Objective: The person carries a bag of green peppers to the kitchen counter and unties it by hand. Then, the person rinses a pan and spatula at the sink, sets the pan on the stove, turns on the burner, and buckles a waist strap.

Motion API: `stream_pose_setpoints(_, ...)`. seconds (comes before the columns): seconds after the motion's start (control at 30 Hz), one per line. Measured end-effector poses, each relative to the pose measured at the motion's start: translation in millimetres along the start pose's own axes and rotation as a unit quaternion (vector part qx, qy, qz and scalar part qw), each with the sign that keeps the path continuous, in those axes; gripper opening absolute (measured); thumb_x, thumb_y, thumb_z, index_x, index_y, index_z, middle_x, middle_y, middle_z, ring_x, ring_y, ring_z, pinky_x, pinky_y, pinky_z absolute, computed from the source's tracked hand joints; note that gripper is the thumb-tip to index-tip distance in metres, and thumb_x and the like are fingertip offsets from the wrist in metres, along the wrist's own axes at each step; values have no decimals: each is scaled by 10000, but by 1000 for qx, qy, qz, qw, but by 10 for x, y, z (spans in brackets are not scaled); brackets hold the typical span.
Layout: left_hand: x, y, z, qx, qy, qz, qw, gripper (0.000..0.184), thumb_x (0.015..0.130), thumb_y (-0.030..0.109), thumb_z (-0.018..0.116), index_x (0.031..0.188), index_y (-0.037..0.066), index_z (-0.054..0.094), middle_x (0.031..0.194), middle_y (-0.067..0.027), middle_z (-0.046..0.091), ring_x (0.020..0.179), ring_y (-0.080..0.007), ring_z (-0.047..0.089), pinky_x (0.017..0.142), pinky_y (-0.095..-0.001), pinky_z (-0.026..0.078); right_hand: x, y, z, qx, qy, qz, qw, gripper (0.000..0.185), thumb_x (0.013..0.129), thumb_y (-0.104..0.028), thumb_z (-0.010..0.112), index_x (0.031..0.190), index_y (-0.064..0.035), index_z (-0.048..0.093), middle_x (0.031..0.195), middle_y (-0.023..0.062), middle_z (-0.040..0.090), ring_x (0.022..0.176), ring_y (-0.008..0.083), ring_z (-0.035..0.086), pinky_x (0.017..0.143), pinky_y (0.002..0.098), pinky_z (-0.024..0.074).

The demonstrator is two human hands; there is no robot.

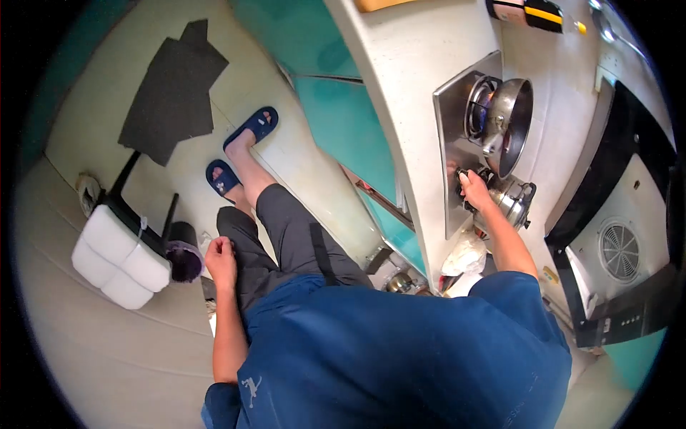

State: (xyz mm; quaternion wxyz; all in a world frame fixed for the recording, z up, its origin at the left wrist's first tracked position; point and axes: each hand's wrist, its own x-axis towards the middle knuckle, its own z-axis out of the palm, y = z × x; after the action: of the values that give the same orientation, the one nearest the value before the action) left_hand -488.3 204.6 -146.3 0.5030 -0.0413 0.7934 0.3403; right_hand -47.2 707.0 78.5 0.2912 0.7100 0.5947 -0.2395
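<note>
My right hand (473, 190) is closed at the handle end of a metal wok (511, 127); the fingers hide most of the grip. The wok is tilted, its dark inside facing the wall, beside a gas burner (480, 109) with a small flame. A lidded steel pot (511, 201) stands just beyond my right hand, on the same steel hob (451, 136). My left hand (221, 260) hangs beside my thigh with its fingers curled in, and I see nothing in it.
A range hood (620, 247) is at the right. A bottle (532, 14) lies in view at the top, and a plastic bag (464, 254) sits beside the hob. On the floor side are a white-cushioned chair (120, 256), a dark bin (184, 257) and a grey mat (171, 93).
</note>
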Motion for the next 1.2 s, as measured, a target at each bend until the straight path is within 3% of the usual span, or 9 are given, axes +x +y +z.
stream_pose_setpoints(0.23,-108,326,-293,53,-42,24,997,181,988,142,634,962,-27,697,792,-49,681,646,-120,617,614,-286,507,73,187,37,-147,80,-60,984,504,1016,-521,540,1068,-28,633,1073,232,715,977,462,671,848,532,513)
stream_pose_setpoints(0.37,-104,715,-495,88,-74,29,993,164,974,123,633,960,-26,698,774,-58,683,636,-128,632,573,-289,512,-615,38,432,97,290,13,952,507,1010,-471,599,851,10,618,869,244,686,877,456,666,780,503,511)
stream_pose_setpoints(0.5,-110,1421,-543,143,-105,37,983,153,956,112,624,931,-24,691,763,-57,684,622,-126,619,569,-294,511,-1323,-157,1480,213,46,-86,972,329,972,-324,648,856,-16,637,826,147,696,760,254,651,721,425,523)
stream_pose_setpoints(0.53,-115,1603,-522,158,-99,72,980,158,948,116,629,938,-26,697,771,-71,693,634,-137,632,588,-304,523,-1419,-166,1800,244,-17,-199,949,298,944,-303,671,880,-12,661,831,159,706,775,253,665,725,414,533)
stream_pose_setpoints(0.67,-59,2309,-542,226,-98,127,961,209,934,150,656,987,-43,715,861,-132,743,773,-194,701,741,-344,564,-1959,-961,1826,238,-183,-137,944,175,914,-172,600,965,-36,698,937,208,728,899,370,702,790,464,534)
stream_pose_setpoints(0.93,-925,3896,-869,385,-129,312,859,175,875,169,731,907,1,694,790,-148,711,726,-269,699,712,-376,558,-1999,-1133,1442,281,-120,-147,941,160,871,-126,640,993,-39,696,888,202,708,764,275,674,733,409,555)
stream_pose_setpoints(1.07,-1241,4468,-1062,397,-241,183,867,206,871,198,760,884,3,696,744,-93,688,693,-190,651,660,-356,542,-2047,-1151,1582,376,-260,-182,871,206,916,-184,553,931,-21,677,911,121,705,810,227,654,700,364,511)
stream_pose_setpoints(1.13,-1197,4580,-1189,396,-280,145,862,237,908,224,731,966,-5,720,806,-105,710,757,-185,655,706,-351,544,-2243,-1300,1577,538,-298,-125,779,291,929,-248,528,946,-5,687,907,112,695,789,219,635,696,351,501)
stream_pose_setpoints(1.2,-1079,4688,-1335,387,-293,156,861,274,932,248,694,1015,-10,725,866,-125,724,812,-197,666,754,-361,546,-2319,-1432,1623,633,-340,29,695,182,921,-93,568,994,13,696,910,106,698,796,202,641,699,352,517)
